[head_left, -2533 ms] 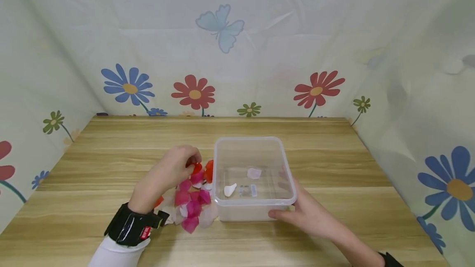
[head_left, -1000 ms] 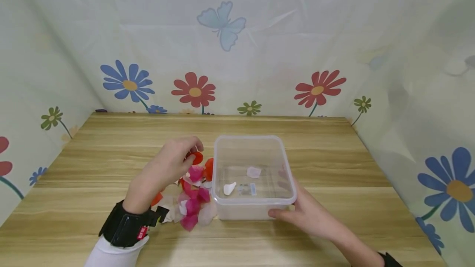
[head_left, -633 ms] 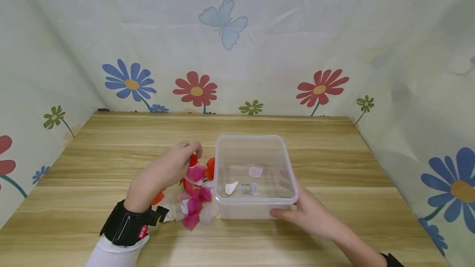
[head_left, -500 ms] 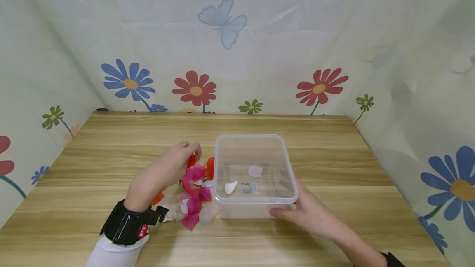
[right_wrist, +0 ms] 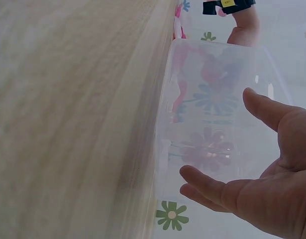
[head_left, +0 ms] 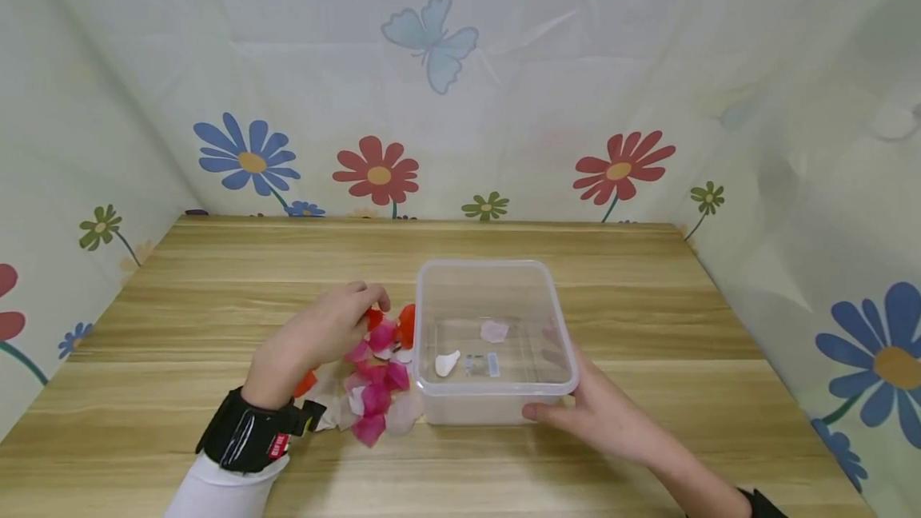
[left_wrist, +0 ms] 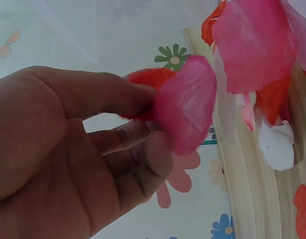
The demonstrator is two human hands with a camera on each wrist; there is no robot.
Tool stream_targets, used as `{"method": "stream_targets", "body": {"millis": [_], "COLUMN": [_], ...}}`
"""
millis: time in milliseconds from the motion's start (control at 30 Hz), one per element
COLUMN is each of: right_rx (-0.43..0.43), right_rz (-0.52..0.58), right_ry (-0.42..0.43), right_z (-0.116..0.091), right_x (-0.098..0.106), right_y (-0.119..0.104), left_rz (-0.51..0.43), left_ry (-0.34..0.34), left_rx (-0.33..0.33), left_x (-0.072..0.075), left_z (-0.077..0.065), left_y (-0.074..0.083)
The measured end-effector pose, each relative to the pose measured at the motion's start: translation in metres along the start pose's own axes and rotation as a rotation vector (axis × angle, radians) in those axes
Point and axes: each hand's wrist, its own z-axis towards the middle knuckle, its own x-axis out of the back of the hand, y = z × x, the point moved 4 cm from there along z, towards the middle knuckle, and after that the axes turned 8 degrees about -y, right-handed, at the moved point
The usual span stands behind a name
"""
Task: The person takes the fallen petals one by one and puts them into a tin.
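On woodgrain | L fingers pinch thin petal | R fingers spread on clr box

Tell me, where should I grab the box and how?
Probably take the box by its near right corner, just under the rim, coming from the right. It stands upright, and the rim makes a little lip that could help stop slipping. Petals lie by its left side, so you'd likely disturb them from there. The right hand is at that near right corner.
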Motion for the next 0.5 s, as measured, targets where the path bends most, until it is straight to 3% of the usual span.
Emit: {"method": "stream_targets", "body": {"millis": [267,500], "right_rx": [-0.007,-0.011], "right_rz": [0.011,0.025], "right_ry": [-0.004,-0.015], "right_z": [0.000,0.000], "right_x": [0.000,0.000], "right_y": [0.000,0.000], "left_rz": [-0.038,-0.090], "left_ry": [-0.044,-0.169], "left_rx": [0.026,0.192], "left_x": [-0.004,-0.011], "left_z": [0.000,-0.002], "left_y": [-0.006,-0.014]}}
